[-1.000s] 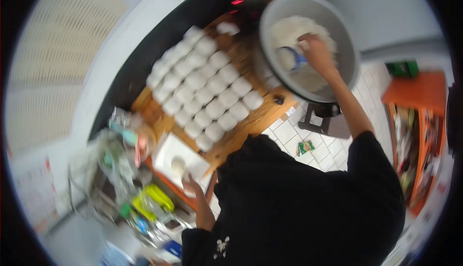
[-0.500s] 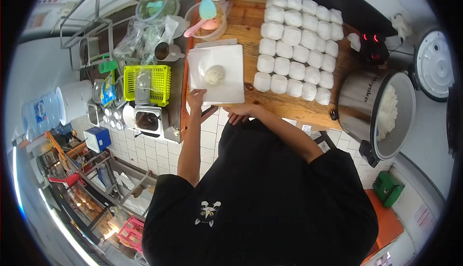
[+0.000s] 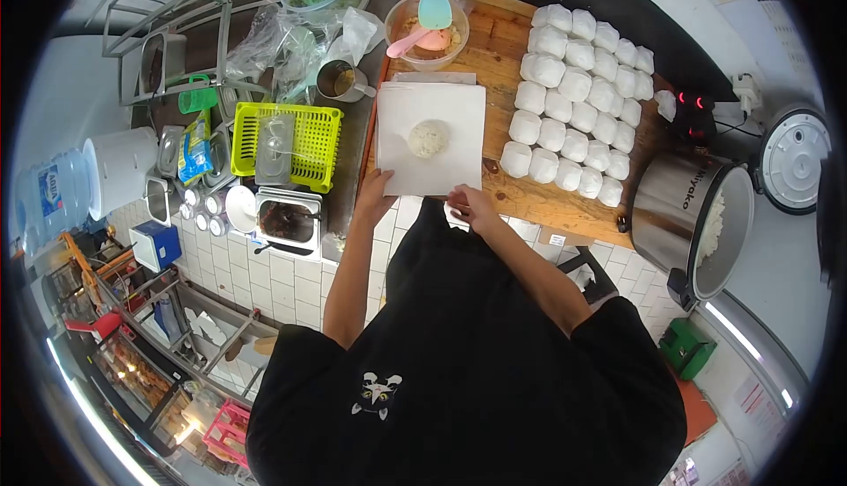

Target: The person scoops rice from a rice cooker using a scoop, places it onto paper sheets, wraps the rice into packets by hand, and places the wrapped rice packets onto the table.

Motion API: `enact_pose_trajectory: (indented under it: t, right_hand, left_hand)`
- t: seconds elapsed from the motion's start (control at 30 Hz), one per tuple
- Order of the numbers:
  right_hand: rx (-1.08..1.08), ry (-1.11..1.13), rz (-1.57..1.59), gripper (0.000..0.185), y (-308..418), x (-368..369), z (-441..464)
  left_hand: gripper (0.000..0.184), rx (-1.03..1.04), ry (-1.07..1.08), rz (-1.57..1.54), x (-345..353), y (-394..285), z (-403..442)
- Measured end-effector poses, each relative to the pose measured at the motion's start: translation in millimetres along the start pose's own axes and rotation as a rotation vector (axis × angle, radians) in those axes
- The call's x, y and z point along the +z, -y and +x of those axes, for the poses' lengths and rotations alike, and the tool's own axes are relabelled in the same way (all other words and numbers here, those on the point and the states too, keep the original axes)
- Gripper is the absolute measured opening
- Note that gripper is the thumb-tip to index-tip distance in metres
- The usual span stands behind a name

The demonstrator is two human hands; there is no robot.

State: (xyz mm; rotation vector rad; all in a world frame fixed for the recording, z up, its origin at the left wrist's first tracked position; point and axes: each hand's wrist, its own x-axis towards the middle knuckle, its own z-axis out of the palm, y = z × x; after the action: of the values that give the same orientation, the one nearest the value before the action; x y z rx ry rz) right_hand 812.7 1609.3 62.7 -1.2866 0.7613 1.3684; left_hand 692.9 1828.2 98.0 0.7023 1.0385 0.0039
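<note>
A rounded mound of white rice (image 3: pixel 429 138) sits near the middle of a sheet of white wrapping paper (image 3: pixel 454 168), which tops a stack at the wooden table's front edge. My left hand (image 3: pixel 375 198) is closed on the paper's near left corner, its fingertips over the edge. By the near right corner is my right hand (image 3: pixel 475 209), fingers apart and slightly bent, the fingertips at the paper's edge. Beyond the stack, a clear tub (image 3: pixel 408 56) holds orange-coloured food, with a pink spoon (image 3: pixel 408 42) and a light blue spatula (image 3: pixel 435 8) in it.
Several rows of white wrapped parcels (image 3: pixel 575 82) cover the table's right part. A large rice cooker (image 3: pixel 675 195) full of rice stands open at the right. To the left are a yellow-green basket (image 3: pixel 309 146), a metal mug (image 3: pixel 340 80) and a metal food pan (image 3: pixel 289 228).
My right hand has moved from in front of my shirt up to the paper's near right corner, its fingers spreading. My left hand stays at the left corner. The camera view has shifted.
</note>
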Motion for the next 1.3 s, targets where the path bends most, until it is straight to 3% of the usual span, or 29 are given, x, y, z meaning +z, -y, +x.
enact_pose_trajectory:
  t: [0.1, 0.17, 0.27, 0.37, 0.47, 0.5, 0.6, 0.7, 0.73, 0.83, 0.9, 0.97, 1.0, 1.1, 1.17, 1.2, 1.27, 1.3]
  right_hand:
    - [0.207, 0.217, -0.027, 0.041, 8, 16, -23]
    - [0.25, 0.23, 0.054, 0.053, 6, 32, -21]
    - [-0.026, -0.068, 0.166, 0.056, -8, 30, 10]
    - [-0.166, -0.113, 0.091, 0.055, -3, 6, 26]
    - [-0.473, -0.032, -0.187, 0.05, 1, -11, 27]
    - [-0.495, 0.022, -0.214, 0.058, 0, -14, 30]
    - [-0.308, 0.007, -0.97, 0.059, 19, -31, 37]
    - [-0.721, 0.035, -0.948, 0.052, 23, -29, 32]
    - [-0.854, 0.049, -0.966, 0.052, 25, -26, 31]
    - [-0.543, -0.232, -0.904, 0.055, 74, 5, 14]
    - [-0.719, -0.307, -0.929, 0.065, 97, 7, 54]
    - [-0.85, -0.392, -1.002, 0.049, 123, 20, 60]
    - [-0.914, -0.433, -1.038, 0.041, 130, 25, 59]
    - [-1.049, -0.556, -1.43, 0.021, 149, 34, 47]
    - [-1.212, -0.621, -1.658, 0.023, 154, 44, 36]
    - [-1.292, -0.653, -1.772, 0.026, 155, 51, 31]
    - [-1.451, -0.419, -1.774, 0.023, 163, 62, 27]
    - [-1.521, -0.291, -1.77, 0.022, 162, 64, 28]
  left_hand:
    - [0.041, -0.215, 0.093, -0.164, -17, 7, 15]
    - [0.042, -0.187, 0.14, -0.037, -25, 17, 21]
    - [0.039, -0.128, 0.106, 0.216, -22, 6, 7]
    - [0.036, -0.062, 0.032, 0.44, -26, 3, 15]
    - [0.037, 0.084, 0.033, 0.632, -44, 23, 34]
    - [0.037, 0.15, 0.047, 0.696, -47, 26, 37]
    - [0.038, 0.114, 0.071, 0.857, -60, 29, 41]
    - [0.047, 0.13, 0.041, 0.955, -43, 7, 23]
    - [0.052, 0.224, 0.007, 0.874, -39, 8, 30]
    - [0.068, 0.474, -0.101, 0.763, -21, -2, 68]
    - [0.072, 0.608, -0.16, 0.891, -7, -15, 92]
    - [0.071, 0.75, -0.202, 1.035, 9, -29, 106]
    - [0.067, 0.722, -0.225, 1.196, 14, -36, 105]
    - [0.055, 0.705, -0.304, 1.583, 30, -52, 103]
    - [0.05, 0.785, -0.377, 1.712, 39, -49, 98]
    - [0.046, 0.988, -0.365, 1.76, 48, -55, 94]
    - [0.038, 1.399, -0.332, 1.828, 62, -69, 85]
    - [0.033, 1.335, -0.221, 1.898, 62, -69, 88]
